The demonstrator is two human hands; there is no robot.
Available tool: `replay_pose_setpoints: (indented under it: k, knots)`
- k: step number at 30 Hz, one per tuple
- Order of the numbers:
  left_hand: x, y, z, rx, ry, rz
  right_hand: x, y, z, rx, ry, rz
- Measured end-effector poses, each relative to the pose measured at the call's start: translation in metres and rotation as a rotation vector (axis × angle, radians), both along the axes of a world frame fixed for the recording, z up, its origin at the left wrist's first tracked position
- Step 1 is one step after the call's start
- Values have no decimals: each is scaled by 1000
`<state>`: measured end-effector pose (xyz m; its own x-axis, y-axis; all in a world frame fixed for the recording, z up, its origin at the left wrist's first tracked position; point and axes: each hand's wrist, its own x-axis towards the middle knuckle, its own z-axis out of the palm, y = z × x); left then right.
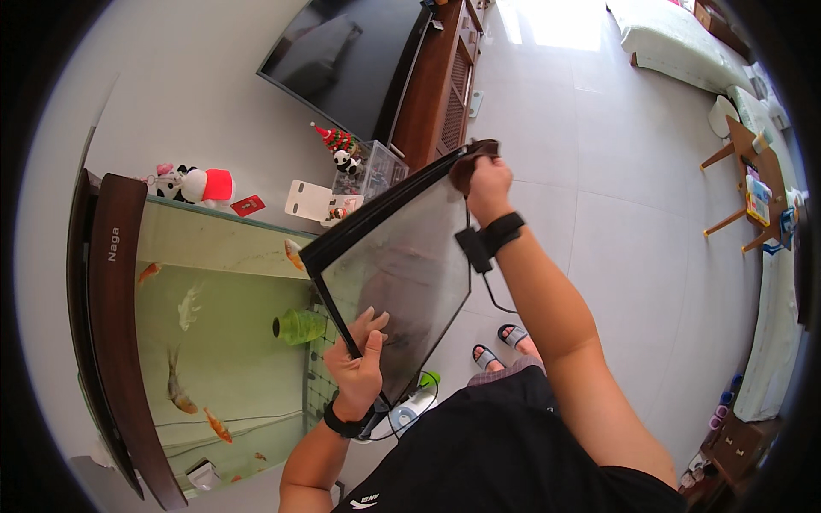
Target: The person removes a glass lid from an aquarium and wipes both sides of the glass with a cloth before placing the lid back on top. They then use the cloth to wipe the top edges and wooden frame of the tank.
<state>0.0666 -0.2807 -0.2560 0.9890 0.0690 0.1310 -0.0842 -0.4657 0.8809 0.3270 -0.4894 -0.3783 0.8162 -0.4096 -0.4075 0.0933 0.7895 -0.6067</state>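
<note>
In front of me, tilted, is a clear glass panel (pixel 410 276) with a black frame. My left hand (pixel 356 369) grips its near-left edge, the thumb on one side and the fingers seen through the glass. My right hand (pixel 490 186) presses a bunched dark brown cloth (pixel 473 163) on the frame's far corner. A fish tank (pixel 224 308) with greenish water stands at the left, partly hidden by the panel. Inside it are several orange and pale fish and a green jar (pixel 299 326) lying on its side.
A brown tank cover (pixel 117 320) stands along the tank's left side. Behind the tank are plush toys (pixel 202 186), a red packet (pixel 247 205) and a clear plastic box (pixel 372 170). A television (pixel 346 64) hangs beyond a wooden cabinet (pixel 436 77). A wooden stool (pixel 753 173) is at the right.
</note>
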Motion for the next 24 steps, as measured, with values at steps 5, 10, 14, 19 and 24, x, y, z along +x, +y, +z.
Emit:
replay_pose_setpoints:
  k: [5,10,14,19,24]
  knots:
    - [-11,2,2,60,-11,-82,27,-38,-24,-405,-187,179]
    - [-7,4,0,302,-171,-270,22,-50,-43,-607,-160,150]
    - [-13,13,-11,329,-198,-282,16,-63,-31,-237,13,128]
    - [-14,8,-6,381,-272,-257,8,-83,-17,126,18,56]
    - [-11,12,-5,439,-388,-393,10,-136,-75,536,-567,468]
